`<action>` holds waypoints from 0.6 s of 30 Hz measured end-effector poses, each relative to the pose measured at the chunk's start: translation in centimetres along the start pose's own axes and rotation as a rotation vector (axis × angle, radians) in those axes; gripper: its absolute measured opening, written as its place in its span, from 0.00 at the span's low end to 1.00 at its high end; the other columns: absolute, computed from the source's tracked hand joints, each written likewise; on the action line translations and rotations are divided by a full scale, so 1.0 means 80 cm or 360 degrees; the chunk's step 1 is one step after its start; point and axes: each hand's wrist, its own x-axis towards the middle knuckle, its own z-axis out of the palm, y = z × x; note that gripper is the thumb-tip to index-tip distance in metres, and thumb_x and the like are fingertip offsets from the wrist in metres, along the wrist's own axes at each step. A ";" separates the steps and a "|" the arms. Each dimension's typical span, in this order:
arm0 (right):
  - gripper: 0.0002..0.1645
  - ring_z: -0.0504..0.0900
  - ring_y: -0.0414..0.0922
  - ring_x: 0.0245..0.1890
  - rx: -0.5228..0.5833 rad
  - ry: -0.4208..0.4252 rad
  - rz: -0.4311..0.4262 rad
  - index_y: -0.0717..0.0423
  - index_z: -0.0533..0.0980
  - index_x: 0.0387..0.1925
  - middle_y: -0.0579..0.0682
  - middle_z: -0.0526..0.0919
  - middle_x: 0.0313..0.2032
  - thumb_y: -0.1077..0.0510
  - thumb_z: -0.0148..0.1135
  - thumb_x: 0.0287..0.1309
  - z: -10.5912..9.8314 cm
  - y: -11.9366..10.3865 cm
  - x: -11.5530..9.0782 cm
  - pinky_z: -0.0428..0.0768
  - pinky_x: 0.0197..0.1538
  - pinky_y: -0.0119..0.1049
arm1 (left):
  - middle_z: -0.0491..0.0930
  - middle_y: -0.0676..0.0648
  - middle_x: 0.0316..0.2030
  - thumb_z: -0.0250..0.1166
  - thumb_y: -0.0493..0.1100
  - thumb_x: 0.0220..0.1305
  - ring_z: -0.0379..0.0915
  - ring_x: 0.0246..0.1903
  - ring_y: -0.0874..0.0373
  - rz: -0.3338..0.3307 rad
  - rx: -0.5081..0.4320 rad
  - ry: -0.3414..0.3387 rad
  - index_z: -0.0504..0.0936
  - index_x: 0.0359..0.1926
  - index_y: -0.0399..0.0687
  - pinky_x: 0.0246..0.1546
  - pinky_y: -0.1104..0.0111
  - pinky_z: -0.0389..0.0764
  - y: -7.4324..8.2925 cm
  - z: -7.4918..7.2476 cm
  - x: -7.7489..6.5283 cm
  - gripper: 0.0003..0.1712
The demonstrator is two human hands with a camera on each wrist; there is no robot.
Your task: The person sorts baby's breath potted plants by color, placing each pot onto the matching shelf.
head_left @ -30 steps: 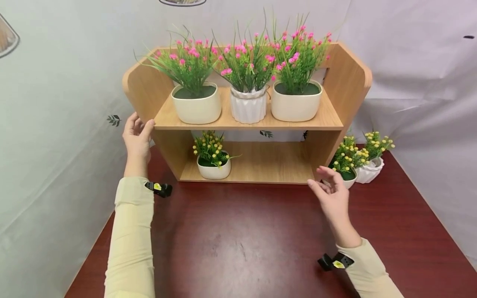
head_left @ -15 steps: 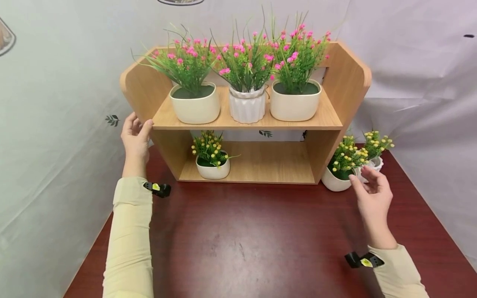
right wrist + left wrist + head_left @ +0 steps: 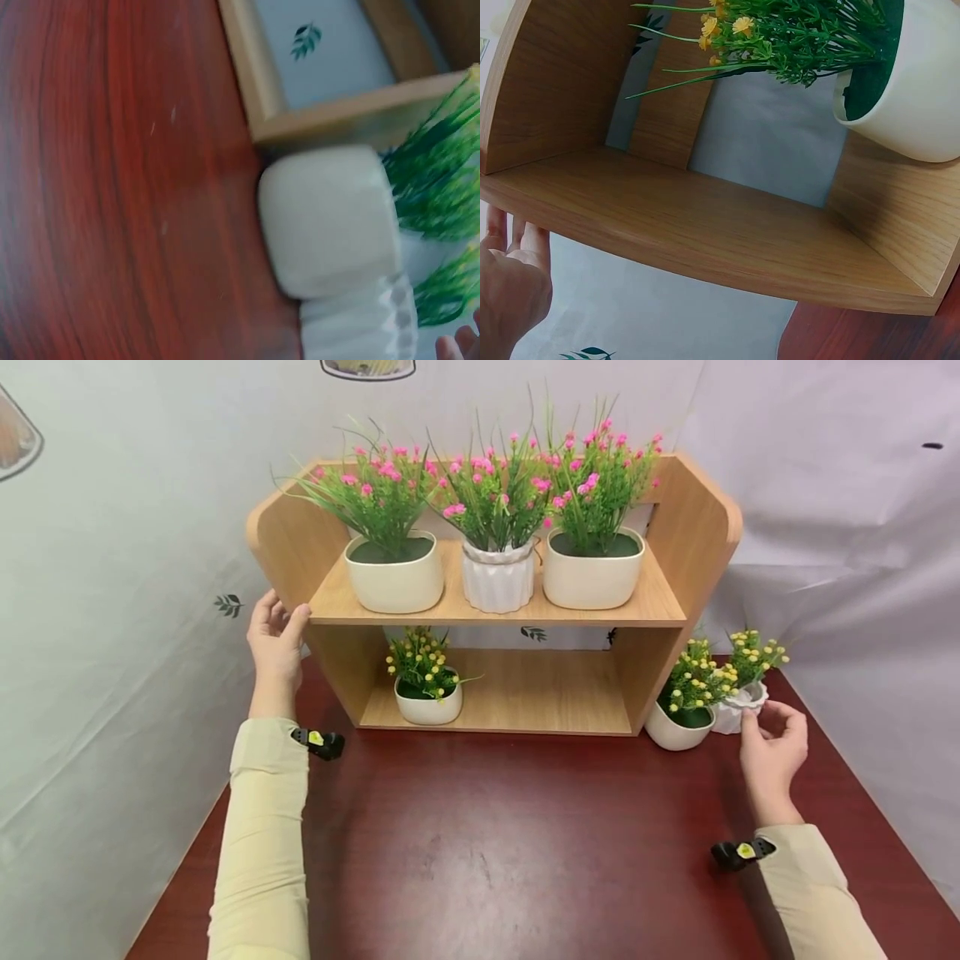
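Note:
In the head view my left hand (image 3: 274, 643) rests at the outer left side of the wooden shelf (image 3: 495, 620), thumb by the front edge. The left wrist view shows its fingers (image 3: 536, 244) against the panel's outer face. My right hand (image 3: 774, 756) is at the right, thumb and bent fingers apart, close to the rim of a white ribbed flowerpot (image 3: 738, 714) with yellow flowers. Fingertips (image 3: 448, 349) show at the corner of the right wrist view, beside that pot's greenery. A smooth cream flowerpot (image 3: 678, 731) with yellow flowers stands next to it, against the shelf's right side.
Three pots with pink flowers line the upper board: a cream pot (image 3: 396, 575), a ribbed white pot (image 3: 498, 578) and another cream pot (image 3: 594, 578). A small yellow-flowered pot (image 3: 429, 706) sits lower left. The dark red table (image 3: 495, 843) extends in front.
My right hand has moved right, from near the shelf's lower right corner, past the cream pot, to the ribbed white pot. My left hand has stayed at the shelf's left side.

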 end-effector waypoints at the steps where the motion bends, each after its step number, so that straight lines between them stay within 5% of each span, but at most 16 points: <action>1: 0.13 0.71 0.30 0.39 -0.0064 -0.0019 0.0027 0.49 0.75 0.43 0.33 0.70 0.36 0.62 0.61 0.55 0.000 0.003 0.003 0.69 0.40 0.19 | 0.76 0.47 0.53 0.67 0.32 0.56 0.69 0.55 0.54 0.0002 0.0005 -0.0004 0.78 0.54 0.53 0.62 0.60 0.69 0.000 0.000 0.000 0.24; 6: 0.30 0.65 0.30 0.44 -0.0354 -0.0152 0.0119 0.58 0.67 0.57 0.32 0.64 0.41 0.54 0.63 0.55 0.006 0.019 0.022 0.65 0.46 0.24 | 0.77 0.48 0.51 0.67 0.31 0.56 0.70 0.53 0.55 0.0015 -0.0009 -0.0011 0.78 0.54 0.53 0.61 0.60 0.70 -0.001 -0.003 0.001 0.24; 12: 0.45 0.61 0.52 0.61 -0.0519 -0.0360 0.0199 0.61 0.55 0.67 0.56 0.63 0.58 0.47 0.63 0.55 0.015 0.042 0.047 0.59 0.65 0.42 | 0.77 0.49 0.49 0.67 0.31 0.55 0.70 0.52 0.55 0.0021 -0.0029 -0.0009 0.79 0.53 0.53 0.60 0.60 0.70 0.000 -0.006 0.002 0.24; 18: 0.47 0.64 0.49 0.56 -0.0591 -0.0462 0.0285 0.60 0.50 0.70 0.61 0.61 0.65 0.49 0.60 0.55 0.014 0.054 0.061 0.63 0.59 0.33 | 0.78 0.49 0.48 0.66 0.31 0.56 0.72 0.51 0.56 0.0011 -0.0005 -0.0027 0.78 0.53 0.53 0.58 0.61 0.72 -0.001 -0.003 0.001 0.24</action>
